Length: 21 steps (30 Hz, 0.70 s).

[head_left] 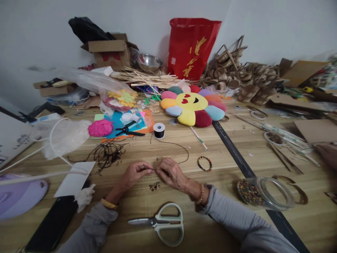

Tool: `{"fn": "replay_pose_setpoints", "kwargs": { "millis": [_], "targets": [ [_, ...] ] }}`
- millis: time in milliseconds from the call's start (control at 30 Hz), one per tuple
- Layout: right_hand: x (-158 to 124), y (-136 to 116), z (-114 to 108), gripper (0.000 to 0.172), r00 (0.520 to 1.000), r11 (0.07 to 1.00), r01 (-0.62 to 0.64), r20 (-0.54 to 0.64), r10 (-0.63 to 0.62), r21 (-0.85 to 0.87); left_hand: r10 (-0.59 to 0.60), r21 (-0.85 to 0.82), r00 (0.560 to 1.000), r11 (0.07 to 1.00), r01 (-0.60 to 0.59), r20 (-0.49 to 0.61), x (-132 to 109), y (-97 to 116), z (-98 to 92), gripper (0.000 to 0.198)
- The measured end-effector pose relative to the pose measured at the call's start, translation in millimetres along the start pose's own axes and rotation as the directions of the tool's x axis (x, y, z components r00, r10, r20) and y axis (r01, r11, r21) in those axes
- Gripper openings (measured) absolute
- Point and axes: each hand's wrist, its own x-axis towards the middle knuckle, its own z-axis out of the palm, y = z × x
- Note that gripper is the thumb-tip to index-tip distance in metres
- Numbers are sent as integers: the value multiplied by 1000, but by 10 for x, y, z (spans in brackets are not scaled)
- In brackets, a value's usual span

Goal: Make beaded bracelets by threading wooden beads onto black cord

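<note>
My left hand pinches a thin black cord between thumb and fingertips. Close beside it, my right hand is closed on the same cord, its fingertips partly hidden by the back of the hand. A white spool of black cord stands beyond the hands, with a loose strand curving off to the right. Just below the fingers lies a small cluster of coloured beads. Scissors with pale green handles rest nearer me, blades pointing left. A beaded bracelet lies right of my right hand.
A clear jar of beads lies on its side at right. Tangled black cords, pink yarn and black-handled pliers are at left. A flower cushion and a red bag sit behind. A black phone lies front left.
</note>
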Motion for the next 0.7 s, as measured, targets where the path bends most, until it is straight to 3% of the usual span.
{"fn": "replay_pose_setpoints", "kwargs": {
  "millis": [700],
  "targets": [
    [8,-20,-15,11,999,1000,9,39,-8,-6,3,5,1000,1000,-3,15,2,-3,-16,24]
  ]
}}
